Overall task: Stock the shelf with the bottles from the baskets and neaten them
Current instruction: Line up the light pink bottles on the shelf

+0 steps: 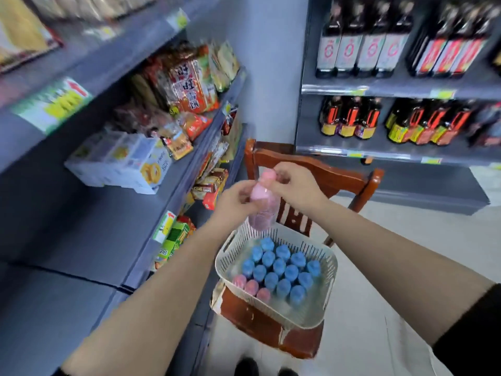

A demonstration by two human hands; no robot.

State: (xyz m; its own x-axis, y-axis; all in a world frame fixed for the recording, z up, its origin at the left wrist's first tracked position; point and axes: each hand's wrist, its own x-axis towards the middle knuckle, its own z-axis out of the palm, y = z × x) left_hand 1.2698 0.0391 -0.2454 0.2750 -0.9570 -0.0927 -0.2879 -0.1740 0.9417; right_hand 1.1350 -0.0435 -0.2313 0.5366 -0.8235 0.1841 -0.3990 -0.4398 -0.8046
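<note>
A pink bottle with a pink cap point(264, 206) hangs in the air above the far rim of a white slotted basket point(311, 312). My left hand point(235, 199) grips its upper body from the left. My right hand point(294, 187) pinches it near the cap from the right. The basket stands on a wooden chair point(311, 169) and holds several upright blue-capped bottles point(282, 270) and three pink-capped ones point(250, 287) at its near left corner. A long bare stretch of the grey shelf point(81, 226) lies to my left.
White biscuit boxes point(122, 161) and snack packets point(189, 88) fill the far part of the left shelves. Dark sauce bottles point(379, 50) line the shelving unit ahead on the right. Pale floor lies right of the chair. My shoes show at the bottom edge.
</note>
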